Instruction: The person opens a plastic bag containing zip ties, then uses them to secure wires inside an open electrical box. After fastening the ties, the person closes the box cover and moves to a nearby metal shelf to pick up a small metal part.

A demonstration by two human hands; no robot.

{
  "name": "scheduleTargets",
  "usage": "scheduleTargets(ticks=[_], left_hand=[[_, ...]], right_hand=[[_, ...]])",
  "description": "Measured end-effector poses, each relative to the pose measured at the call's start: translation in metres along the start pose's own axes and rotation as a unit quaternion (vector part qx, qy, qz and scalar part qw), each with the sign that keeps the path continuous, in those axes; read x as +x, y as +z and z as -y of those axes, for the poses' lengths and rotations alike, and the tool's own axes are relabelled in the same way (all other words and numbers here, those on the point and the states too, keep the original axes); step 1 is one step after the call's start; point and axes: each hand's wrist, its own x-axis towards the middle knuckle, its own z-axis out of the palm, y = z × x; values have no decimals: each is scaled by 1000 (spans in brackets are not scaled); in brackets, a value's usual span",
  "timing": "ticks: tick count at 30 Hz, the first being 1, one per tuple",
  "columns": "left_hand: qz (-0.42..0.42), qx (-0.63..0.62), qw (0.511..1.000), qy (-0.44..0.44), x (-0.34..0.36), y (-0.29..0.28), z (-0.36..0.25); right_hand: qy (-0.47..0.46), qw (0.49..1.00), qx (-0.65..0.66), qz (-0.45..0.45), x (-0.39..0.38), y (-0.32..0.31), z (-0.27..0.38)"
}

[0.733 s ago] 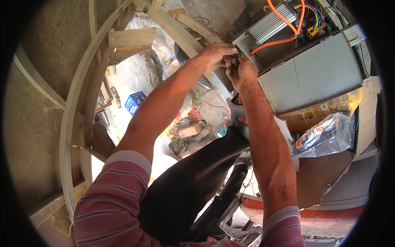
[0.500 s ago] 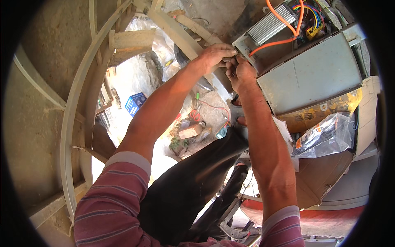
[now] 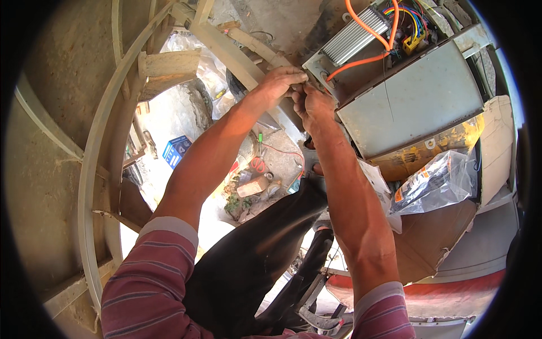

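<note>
Left hand point(image 3: 282, 85): fingers are bent and fingertips brought together at the left end of the box; whether anything is pinched cannot be told.
Right hand point(image 3: 315, 104): fingers are curled close against the left hand's tips; any small part held between them is hidden.
Grey metal box point(image 3: 415, 99): it is set at upper right, its left end just beside both hands; stiff and fairly heavy, by judgement, best held by its folded rim, with care for thin edges.
Orange cable point(image 3: 358, 64): it is run down into the box near the fingertips; likely light and springy, best grasped along its sheath.
Finned silver module point(image 3: 357, 37): it is seated inside the box; probably rigid, best held by its sides.
Coloured wires point(image 3: 407, 11): they are bunched by a yellow connector point(image 3: 415, 43); thin, likely fragile, and best left unpulled.
</note>
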Motion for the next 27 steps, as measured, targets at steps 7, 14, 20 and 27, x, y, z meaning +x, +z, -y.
scheduleTargets(ticks=[7,14,20,27], left_hand=[[32,7,998,-58,-4,-8,2],[34,-93,989,-111,9,-13,10],[-8,-109,986,-125,17,-3,10],[-43,-35,991,-121,12,10,7]], right_hand=[[21,999,21,23,4,-4,-2],[43,997,53,32,2,-6,1],[49,996,41,61,-2,-6,3],[38,997,29,59,2,-10,-3]])
